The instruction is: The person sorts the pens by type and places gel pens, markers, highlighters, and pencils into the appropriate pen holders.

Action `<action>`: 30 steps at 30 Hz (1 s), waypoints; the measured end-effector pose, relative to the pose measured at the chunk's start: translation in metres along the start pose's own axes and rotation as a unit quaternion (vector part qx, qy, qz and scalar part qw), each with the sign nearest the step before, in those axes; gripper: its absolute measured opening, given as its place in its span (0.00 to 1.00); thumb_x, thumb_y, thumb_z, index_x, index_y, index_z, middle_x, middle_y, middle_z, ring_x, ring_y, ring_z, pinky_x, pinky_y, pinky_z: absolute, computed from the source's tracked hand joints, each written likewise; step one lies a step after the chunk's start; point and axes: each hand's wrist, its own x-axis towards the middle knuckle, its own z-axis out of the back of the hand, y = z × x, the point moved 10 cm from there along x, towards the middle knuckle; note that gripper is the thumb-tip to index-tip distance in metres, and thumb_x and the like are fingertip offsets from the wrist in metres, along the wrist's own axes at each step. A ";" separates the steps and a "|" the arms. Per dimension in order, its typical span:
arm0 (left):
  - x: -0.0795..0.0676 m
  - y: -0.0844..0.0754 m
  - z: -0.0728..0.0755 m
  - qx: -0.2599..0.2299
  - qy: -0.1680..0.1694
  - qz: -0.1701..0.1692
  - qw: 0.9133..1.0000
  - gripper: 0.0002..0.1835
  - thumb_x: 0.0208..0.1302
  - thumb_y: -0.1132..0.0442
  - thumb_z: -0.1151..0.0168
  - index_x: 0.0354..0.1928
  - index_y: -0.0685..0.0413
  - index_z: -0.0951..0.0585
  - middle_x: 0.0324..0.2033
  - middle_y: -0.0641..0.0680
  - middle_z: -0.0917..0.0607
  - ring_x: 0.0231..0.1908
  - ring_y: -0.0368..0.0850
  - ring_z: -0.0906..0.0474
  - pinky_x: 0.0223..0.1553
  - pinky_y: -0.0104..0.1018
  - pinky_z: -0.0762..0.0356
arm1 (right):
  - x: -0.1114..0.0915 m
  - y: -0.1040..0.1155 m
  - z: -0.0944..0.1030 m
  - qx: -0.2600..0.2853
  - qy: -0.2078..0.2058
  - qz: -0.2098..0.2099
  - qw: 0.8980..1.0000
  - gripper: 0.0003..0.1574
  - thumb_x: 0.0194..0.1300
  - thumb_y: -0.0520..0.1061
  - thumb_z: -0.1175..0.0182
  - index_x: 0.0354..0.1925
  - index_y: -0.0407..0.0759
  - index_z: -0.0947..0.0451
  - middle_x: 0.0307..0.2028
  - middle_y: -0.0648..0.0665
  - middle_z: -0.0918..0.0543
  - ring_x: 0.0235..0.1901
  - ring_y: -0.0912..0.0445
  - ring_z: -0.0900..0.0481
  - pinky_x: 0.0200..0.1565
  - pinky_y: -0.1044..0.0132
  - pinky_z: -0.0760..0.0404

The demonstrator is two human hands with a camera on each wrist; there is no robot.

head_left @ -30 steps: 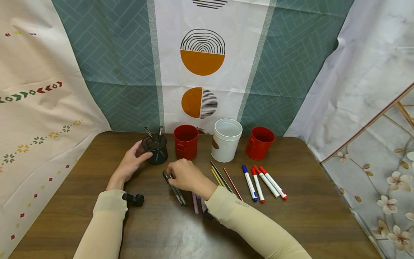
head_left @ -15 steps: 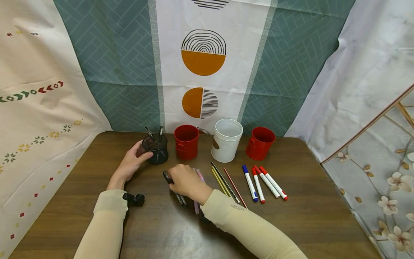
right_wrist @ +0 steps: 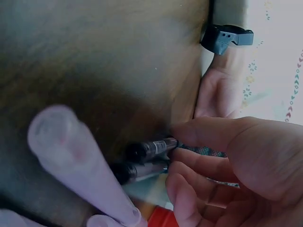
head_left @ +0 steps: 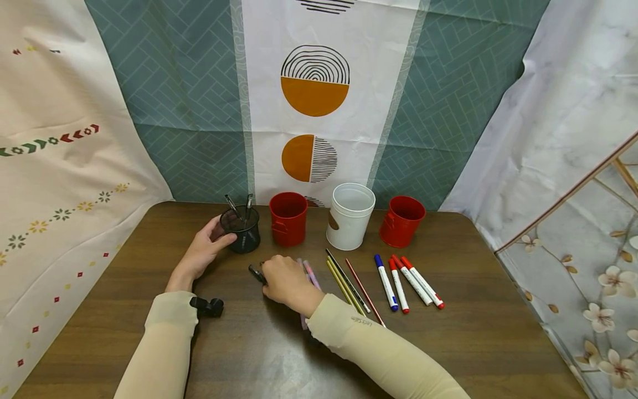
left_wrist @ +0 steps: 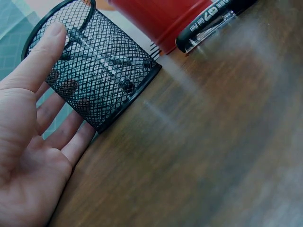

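In the head view my left hand [head_left: 199, 252] grips a black mesh pen cup [head_left: 246, 240], thumb in front and fingers behind it. Two black pens [head_left: 231, 205] lean upright inside the cup. In front of it my right hand [head_left: 289, 281] pinches black pens [head_left: 256, 274] low over the table. The right wrist view shows two of these pens [right_wrist: 150, 150] side by side at the thumb and fingertips. Pale purple pens [head_left: 312, 274] lie just right of this hand, partly hidden beneath it.
To the cup's right stand a red cup [head_left: 288, 221], a white cup [head_left: 349, 227] and another red cup [head_left: 401, 224]. Pencils [head_left: 349, 285] lie right of my right hand. Farther right are a blue-capped marker [head_left: 386, 284] and red-capped markers [head_left: 416, 284].
My right hand has shifted slightly toward me and turned over the black pens, drawing them together into its grip; their lower ends are now covered. The left hand stays on the pen cup.
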 end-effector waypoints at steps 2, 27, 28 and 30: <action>0.000 0.000 0.000 0.001 0.000 0.000 1.000 0.39 0.78 0.56 0.34 0.83 0.52 0.40 0.76 0.66 0.32 0.75 0.62 0.36 0.57 0.17 0.28 | 0.000 0.000 -0.002 -0.004 0.004 -0.006 1.000 0.16 0.62 0.48 0.23 0.25 0.47 0.20 0.26 0.50 0.18 0.22 0.57 0.23 0.23 0.64 0.24; 0.000 -0.002 -0.001 -0.005 -0.003 0.002 1.000 0.39 0.77 0.57 0.34 0.83 0.53 0.40 0.76 0.66 0.32 0.76 0.64 0.37 0.57 0.17 0.28 | 0.007 -0.009 -0.009 0.130 0.041 -0.011 0.991 0.04 0.64 0.47 0.25 0.35 0.49 0.10 0.29 0.55 0.15 0.28 0.60 0.21 0.32 0.68 0.21; 0.000 -0.002 0.000 -0.008 -0.004 0.003 1.000 0.39 0.77 0.57 0.33 0.82 0.53 0.39 0.76 0.66 0.32 0.76 0.64 0.37 0.57 0.17 0.28 | 0.007 -0.010 -0.009 0.139 0.043 -0.013 0.989 0.04 0.64 0.48 0.25 0.35 0.49 0.10 0.28 0.56 0.16 0.28 0.61 0.22 0.32 0.68 0.22; -0.001 -0.003 0.000 -0.007 -0.003 0.001 1.000 0.39 0.77 0.58 0.34 0.83 0.54 0.40 0.76 0.67 0.32 0.76 0.64 0.37 0.57 0.16 0.28 | 0.007 -0.011 -0.009 0.161 0.047 -0.016 0.986 0.04 0.65 0.48 0.26 0.36 0.50 0.10 0.27 0.56 0.18 0.28 0.61 0.23 0.31 0.69 0.24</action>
